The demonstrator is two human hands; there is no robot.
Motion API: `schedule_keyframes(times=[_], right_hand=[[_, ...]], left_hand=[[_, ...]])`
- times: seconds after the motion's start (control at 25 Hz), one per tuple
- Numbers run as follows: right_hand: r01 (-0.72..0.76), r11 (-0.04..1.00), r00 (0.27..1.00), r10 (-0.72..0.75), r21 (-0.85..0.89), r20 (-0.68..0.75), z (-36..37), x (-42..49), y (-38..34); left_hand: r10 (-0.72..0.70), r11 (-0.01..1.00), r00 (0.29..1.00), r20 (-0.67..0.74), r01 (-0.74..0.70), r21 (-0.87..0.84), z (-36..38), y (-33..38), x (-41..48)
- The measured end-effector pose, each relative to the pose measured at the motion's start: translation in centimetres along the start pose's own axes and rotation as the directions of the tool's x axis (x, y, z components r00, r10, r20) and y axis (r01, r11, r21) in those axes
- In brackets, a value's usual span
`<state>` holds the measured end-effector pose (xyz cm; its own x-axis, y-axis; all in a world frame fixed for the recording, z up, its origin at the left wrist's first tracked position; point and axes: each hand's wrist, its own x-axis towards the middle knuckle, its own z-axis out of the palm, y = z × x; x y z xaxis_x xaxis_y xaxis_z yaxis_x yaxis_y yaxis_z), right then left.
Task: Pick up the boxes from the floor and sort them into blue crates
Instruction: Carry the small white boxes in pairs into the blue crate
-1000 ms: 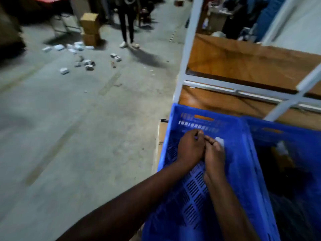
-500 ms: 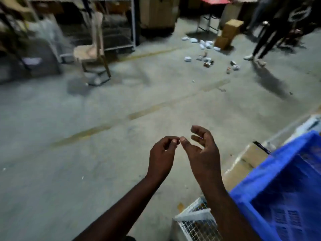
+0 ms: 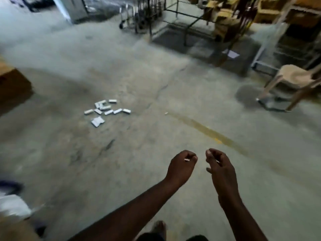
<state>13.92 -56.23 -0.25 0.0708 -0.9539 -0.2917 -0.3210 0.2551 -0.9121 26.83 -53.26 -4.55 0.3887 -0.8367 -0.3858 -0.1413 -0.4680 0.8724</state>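
Several small white boxes [image 3: 106,110] lie scattered in a loose cluster on the concrete floor, ahead and to the left of my hands. My left hand [image 3: 181,166] hangs over bare floor with its fingers curled shut; a tiny white sliver shows at the fingertips and I cannot tell what it is. Just to its right, my right hand [image 3: 219,168] holds nothing, its fingers loosely bent and apart. The two hands do not touch. No blue crate is in view.
A brown cardboard box [image 3: 12,84] sits at the left edge. A beige plastic chair [image 3: 293,79] stands at the right, with metal racks [image 3: 173,14] and stacked cartons behind. A faded yellow line [image 3: 208,131] crosses the floor. Blurred white and blue shapes [image 3: 12,202] sit at lower left.
My view has swung away from the blue crate and shelf to open floor. Both hands left the crate and now hang apart. A different cluster of white boxes has come into view.
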Motion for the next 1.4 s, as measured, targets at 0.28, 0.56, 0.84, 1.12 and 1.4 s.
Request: schedule_keyframes(times=[0.28,0.56,0.84,1.12,1.4], right_hand=[[0.087,0.986,0.905,-0.018,-0.144,0.425,20.1,9.8,-5.3],[0.238,0.939,0.721,0.001,-0.25,0.693,40.7,17.8,-11.1],[0.363,0.86,0.681,0.016,-0.357,0.732,62.1,23.0,-15.2],[0.418,0.804,0.69,0.02,-0.422,0.723,81.1,28.7,-17.0],[0.573,0.631,0.63,0.068,-0.522,0.773,96.4,36.4,-16.2]], left_hand=[[-0.29,0.934,0.91,-0.296,0.202,-0.294,-16.9,-3.3,10.2],[-0.5,0.844,0.726,-0.472,0.288,-0.452,-32.0,-8.0,17.1],[-0.661,0.726,0.579,-0.476,0.336,-0.599,-47.2,-14.9,25.8],[-0.691,0.716,0.55,-0.469,0.429,-0.551,-63.3,-21.6,38.5],[-0.721,0.693,0.533,-0.443,0.552,-0.463,-72.2,-26.3,49.8]])
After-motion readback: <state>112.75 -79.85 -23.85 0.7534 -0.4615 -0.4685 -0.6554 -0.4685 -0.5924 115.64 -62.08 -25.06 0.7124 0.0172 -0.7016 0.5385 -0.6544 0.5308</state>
